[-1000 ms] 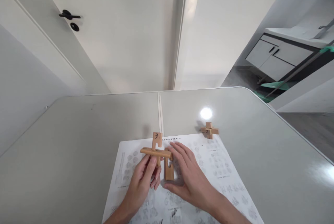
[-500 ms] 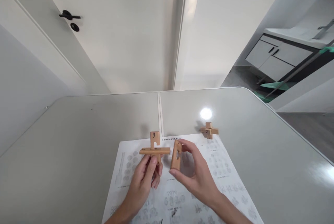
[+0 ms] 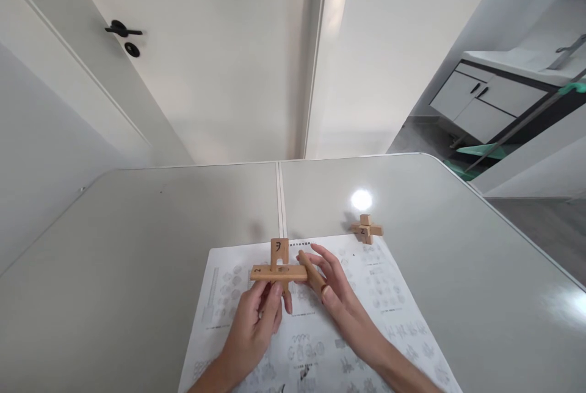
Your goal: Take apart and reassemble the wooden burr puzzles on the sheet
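Note:
My left hand [image 3: 256, 320] grips two crossed wooden puzzle pieces from below. One is an upright piece [image 3: 279, 249] marked 3, with a notch in its side; the other is a flat bar [image 3: 265, 273] marked 2 lying across it. In my right hand [image 3: 345, 304] a third wooden puzzle piece [image 3: 312, 273] is pinched between thumb and fingers, tilted, with its narrow edge towards me. It is right beside the right end of the bar; whether they touch I cannot tell. Its notches are turned out of sight.
A white printed sheet [image 3: 320, 335] with small diagrams lies under my hands on the grey table [image 3: 137, 246]. An assembled wooden cross puzzle [image 3: 366, 230] sits by the sheet's far right corner. Beyond the table stand a white door [image 3: 220, 63] and, at right, a sink cabinet [image 3: 489, 97].
My right hand has turned its piece so the notched face no longer shows, and brought it up to the bar. The crossed pieces have shifted slightly right and tipped a little.

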`<state>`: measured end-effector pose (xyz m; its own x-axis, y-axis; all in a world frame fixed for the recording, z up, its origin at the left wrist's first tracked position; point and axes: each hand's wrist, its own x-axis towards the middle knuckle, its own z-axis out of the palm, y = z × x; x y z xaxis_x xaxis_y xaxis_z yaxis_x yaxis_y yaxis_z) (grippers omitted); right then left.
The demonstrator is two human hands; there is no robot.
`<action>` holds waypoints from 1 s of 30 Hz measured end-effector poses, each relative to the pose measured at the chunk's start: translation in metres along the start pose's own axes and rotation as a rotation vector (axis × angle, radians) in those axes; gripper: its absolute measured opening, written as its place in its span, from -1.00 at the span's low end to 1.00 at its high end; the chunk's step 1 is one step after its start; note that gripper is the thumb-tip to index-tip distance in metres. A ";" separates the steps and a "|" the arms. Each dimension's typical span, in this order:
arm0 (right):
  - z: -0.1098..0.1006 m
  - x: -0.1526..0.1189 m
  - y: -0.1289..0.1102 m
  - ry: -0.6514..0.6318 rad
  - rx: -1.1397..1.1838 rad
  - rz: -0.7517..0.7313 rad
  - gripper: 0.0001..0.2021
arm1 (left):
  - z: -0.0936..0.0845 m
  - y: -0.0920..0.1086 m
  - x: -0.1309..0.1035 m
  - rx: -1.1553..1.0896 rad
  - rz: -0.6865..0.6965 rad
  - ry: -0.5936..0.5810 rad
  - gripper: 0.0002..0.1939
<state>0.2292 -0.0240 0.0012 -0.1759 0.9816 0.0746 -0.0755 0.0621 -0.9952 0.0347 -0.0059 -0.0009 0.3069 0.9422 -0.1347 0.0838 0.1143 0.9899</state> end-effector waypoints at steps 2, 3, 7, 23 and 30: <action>0.001 0.002 -0.002 -0.028 0.034 -0.009 -0.34 | -0.001 -0.002 -0.001 0.039 0.008 0.001 -0.54; 0.001 0.003 -0.003 -0.035 0.053 -0.010 -0.32 | -0.001 -0.003 -0.001 0.054 0.008 -0.001 -0.54; 0.004 0.004 -0.001 -0.042 0.150 -0.013 -0.30 | -0.002 -0.004 -0.002 0.122 0.019 0.002 -0.54; 0.008 0.001 0.003 -0.088 0.180 0.066 -0.18 | -0.001 0.004 -0.007 0.404 0.142 -0.120 -0.67; 0.006 0.000 0.000 -0.097 0.189 0.118 -0.18 | 0.000 0.006 -0.006 0.512 0.219 -0.156 -0.75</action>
<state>0.2230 -0.0250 0.0019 -0.2874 0.9574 -0.0272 -0.2292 -0.0963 -0.9686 0.0335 -0.0107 0.0054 0.5016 0.8647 0.0272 0.4391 -0.2816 0.8532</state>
